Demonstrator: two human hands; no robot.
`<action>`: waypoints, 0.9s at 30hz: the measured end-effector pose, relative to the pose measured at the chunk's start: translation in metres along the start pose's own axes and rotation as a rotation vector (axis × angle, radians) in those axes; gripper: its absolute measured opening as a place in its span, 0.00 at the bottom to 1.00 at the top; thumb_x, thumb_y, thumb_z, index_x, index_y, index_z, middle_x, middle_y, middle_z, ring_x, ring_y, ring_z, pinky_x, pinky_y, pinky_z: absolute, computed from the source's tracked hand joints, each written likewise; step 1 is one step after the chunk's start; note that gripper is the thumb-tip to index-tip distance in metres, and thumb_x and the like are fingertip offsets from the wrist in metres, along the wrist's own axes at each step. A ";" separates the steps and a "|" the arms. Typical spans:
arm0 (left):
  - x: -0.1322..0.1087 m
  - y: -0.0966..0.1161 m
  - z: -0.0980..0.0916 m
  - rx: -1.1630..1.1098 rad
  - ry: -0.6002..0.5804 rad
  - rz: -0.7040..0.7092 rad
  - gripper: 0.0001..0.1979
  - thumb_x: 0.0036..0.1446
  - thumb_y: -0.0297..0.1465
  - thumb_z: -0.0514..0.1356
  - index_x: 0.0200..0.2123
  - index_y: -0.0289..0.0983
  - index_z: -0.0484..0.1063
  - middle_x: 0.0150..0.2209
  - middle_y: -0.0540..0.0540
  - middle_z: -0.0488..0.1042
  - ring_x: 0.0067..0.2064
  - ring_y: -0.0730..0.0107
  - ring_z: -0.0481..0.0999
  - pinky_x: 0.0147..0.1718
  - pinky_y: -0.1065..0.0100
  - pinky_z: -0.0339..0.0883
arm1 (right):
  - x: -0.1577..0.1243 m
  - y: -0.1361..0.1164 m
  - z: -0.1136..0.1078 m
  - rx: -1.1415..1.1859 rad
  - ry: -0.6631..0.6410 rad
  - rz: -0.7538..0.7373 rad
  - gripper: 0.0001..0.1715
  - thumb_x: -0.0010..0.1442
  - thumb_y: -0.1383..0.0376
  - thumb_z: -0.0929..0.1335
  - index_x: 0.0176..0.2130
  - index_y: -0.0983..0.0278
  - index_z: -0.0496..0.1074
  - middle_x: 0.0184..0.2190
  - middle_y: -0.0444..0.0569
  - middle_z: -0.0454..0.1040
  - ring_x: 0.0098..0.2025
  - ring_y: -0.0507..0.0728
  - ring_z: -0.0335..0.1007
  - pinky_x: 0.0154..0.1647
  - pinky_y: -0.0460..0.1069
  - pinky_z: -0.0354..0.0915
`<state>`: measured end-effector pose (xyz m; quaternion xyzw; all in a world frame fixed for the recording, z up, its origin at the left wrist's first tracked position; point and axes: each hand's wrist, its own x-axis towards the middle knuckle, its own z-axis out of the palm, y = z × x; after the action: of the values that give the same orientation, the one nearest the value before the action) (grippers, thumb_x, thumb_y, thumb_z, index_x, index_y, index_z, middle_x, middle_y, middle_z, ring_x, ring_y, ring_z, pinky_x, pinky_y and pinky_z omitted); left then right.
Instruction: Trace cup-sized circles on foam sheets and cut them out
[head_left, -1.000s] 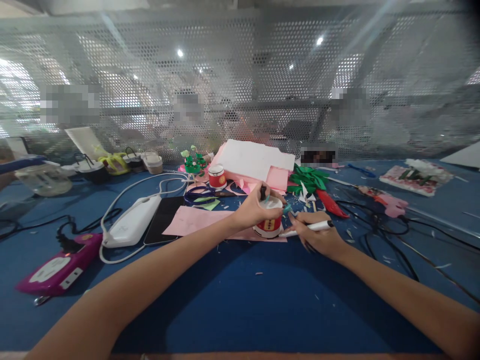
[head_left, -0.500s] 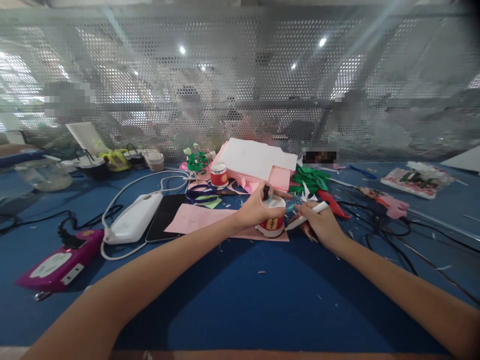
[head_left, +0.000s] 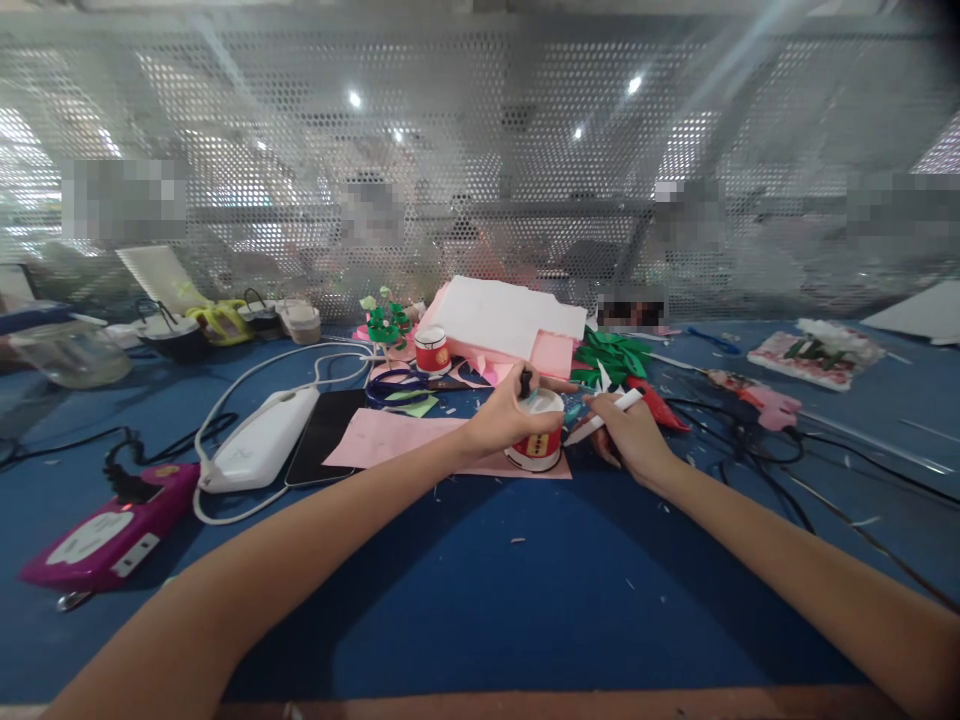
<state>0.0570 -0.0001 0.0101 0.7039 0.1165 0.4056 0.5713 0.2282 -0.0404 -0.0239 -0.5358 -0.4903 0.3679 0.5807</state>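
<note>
Head view: left hand [head_left: 504, 418] grips red, gold-labelled cup [head_left: 537, 443]; right hand [head_left: 631, 432] clasps white marker [head_left: 604, 417].

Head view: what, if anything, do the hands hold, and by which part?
The left hand grips the red cup near its rim and seemingly a small black piece; the right hand holds the white marker by its barrel.
</note>
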 end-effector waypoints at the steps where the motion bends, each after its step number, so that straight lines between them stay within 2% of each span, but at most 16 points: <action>1: 0.000 0.001 0.001 -0.002 0.005 -0.010 0.21 0.43 0.24 0.63 0.28 0.40 0.49 0.43 0.39 0.74 0.40 0.67 0.74 0.40 0.61 0.62 | 0.001 0.000 0.000 0.009 0.006 0.008 0.18 0.53 0.59 0.65 0.17 0.63 0.61 0.05 0.40 0.59 0.06 0.50 0.52 0.04 0.43 0.46; 8: 0.000 0.001 0.001 -0.017 0.008 -0.008 0.22 0.42 0.25 0.64 0.28 0.40 0.49 0.41 0.40 0.75 0.41 0.65 0.74 0.44 0.58 0.61 | 0.005 -0.002 0.006 0.036 0.012 0.015 0.16 0.52 0.61 0.64 0.18 0.61 0.58 0.04 0.38 0.58 0.05 0.49 0.51 0.04 0.43 0.45; 16: 0.000 -0.002 -0.001 0.007 0.009 -0.008 0.21 0.43 0.25 0.64 0.28 0.40 0.49 0.42 0.40 0.74 0.43 0.66 0.73 0.41 0.62 0.61 | 0.016 -0.004 0.010 0.026 0.006 0.032 0.17 0.52 0.59 0.64 0.17 0.61 0.59 0.03 0.38 0.57 0.05 0.49 0.50 0.04 0.43 0.44; 27: 0.001 -0.002 0.000 -0.009 0.020 -0.006 0.22 0.43 0.26 0.64 0.28 0.40 0.49 0.40 0.42 0.74 0.42 0.66 0.73 0.41 0.62 0.62 | 0.034 0.000 0.021 0.066 -0.042 -0.001 0.16 0.50 0.60 0.63 0.16 0.62 0.59 0.04 0.40 0.58 0.05 0.48 0.49 0.05 0.43 0.43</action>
<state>0.0586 0.0009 0.0087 0.6970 0.1224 0.4115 0.5744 0.2162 -0.0027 -0.0192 -0.5082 -0.4904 0.3948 0.5877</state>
